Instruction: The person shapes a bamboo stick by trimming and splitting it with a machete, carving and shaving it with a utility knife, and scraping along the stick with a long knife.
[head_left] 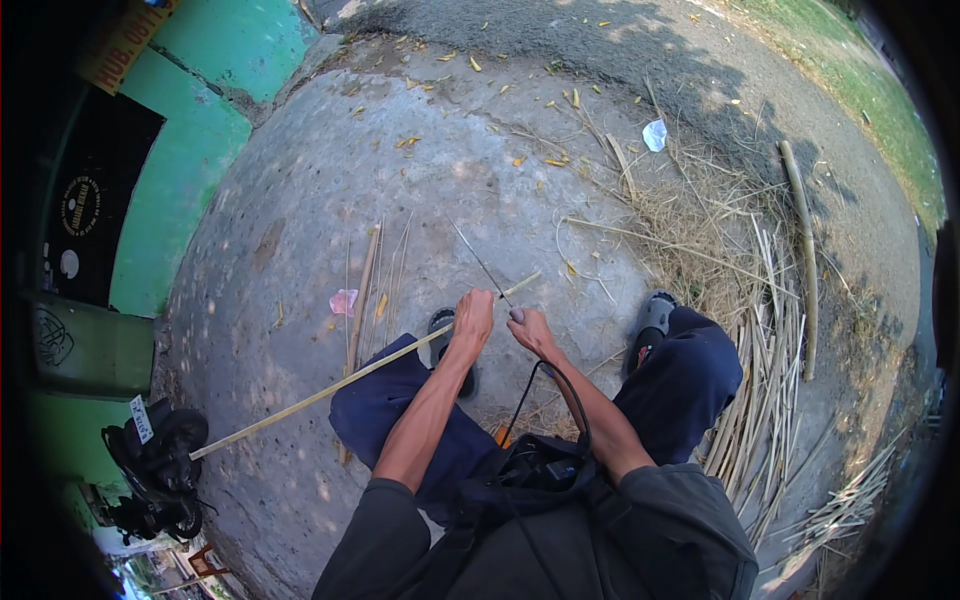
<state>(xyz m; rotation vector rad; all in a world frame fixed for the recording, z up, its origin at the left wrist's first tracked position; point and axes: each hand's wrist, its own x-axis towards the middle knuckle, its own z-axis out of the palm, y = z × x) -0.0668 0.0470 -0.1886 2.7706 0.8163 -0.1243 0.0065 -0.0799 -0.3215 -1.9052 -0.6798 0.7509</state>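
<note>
A long, pale bamboo strip [320,393] slants from the lower left up past my knees. My left hand [473,318] is closed around it near its far end, and a short tip sticks out to the right. In my right hand [532,331] is the handle of a knife, held in a closed grip. Its thin, dark knife blade [474,254] points up and to the left, crossing the strip just right of my left hand. Whether the edge bites into the bamboo cannot be made out.
Many split bamboo strips [760,400] lie in a heap on the right, with dry shavings [700,220] above it. Beyond is a thick pole [800,240]. Several thin sticks [365,290] rest ahead of my left knee. A motorcycle [165,460] stands at the lower left by a green wall [180,180].
</note>
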